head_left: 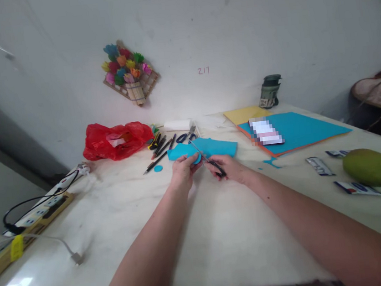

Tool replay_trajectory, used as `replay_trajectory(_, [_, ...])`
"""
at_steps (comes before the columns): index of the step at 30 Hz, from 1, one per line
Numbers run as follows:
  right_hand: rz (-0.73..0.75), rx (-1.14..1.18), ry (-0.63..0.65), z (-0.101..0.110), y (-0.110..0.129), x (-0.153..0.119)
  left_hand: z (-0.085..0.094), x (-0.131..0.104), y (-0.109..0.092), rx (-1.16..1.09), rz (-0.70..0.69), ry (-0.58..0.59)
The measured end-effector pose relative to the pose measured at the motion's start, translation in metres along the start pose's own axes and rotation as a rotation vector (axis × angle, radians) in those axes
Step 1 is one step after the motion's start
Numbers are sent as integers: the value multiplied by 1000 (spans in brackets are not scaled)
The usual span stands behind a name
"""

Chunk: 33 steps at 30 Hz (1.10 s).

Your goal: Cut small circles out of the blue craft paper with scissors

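Note:
Near the middle of the table, my left hand (183, 167) pinches a small piece of blue paper (197, 158), its edge rounded. My right hand (225, 166) is closed round the black handles of a pair of scissors (218, 167), whose blades point up and left beside the small piece. Whether the blades touch the paper is too small to tell. Behind both hands lies a larger folded-looking blue sheet (220, 145). A small blue paper disc (158, 168) rests on the table left of my left hand.
Pens (156, 161) and another pair of scissors (187, 135) lie behind, by a red plastic bag (114, 140). Coloured sheets (305, 125) bear a phone (266, 131) at right, near blue scraps (271, 163), sachets (320, 166) and a green mango (372, 167). A power strip (43, 210) lies left.

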State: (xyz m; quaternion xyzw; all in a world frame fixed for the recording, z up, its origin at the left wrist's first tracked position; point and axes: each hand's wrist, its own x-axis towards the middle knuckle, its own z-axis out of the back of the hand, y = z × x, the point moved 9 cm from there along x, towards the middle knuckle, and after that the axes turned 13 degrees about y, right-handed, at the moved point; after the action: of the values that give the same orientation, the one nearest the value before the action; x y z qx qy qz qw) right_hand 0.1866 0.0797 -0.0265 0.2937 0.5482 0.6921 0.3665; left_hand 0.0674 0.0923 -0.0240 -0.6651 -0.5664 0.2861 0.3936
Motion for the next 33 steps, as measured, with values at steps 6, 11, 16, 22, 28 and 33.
replay_trajectory(6, [-5,3,28,0,-3,-1,-1,-1,-3,14,-20,7])
replay_trajectory(11, [-11,-14,17,1,-2,-1,-1,0,-5,30,-35,-4])
replay_trajectory(16, [-1,-23,20,-1,3,-3,0,0,-5,27,-45,-13])
replay_trajectory(22, [13,3,12,-2,5,-3,1,0,-5,15,-45,-19])
replay_trajectory(28, [9,-3,19,-2,0,0,2,0,-5,22,-48,-22])
replay_trajectory(33, [21,-5,10,0,-2,2,2,1,-5,19,-48,-12])
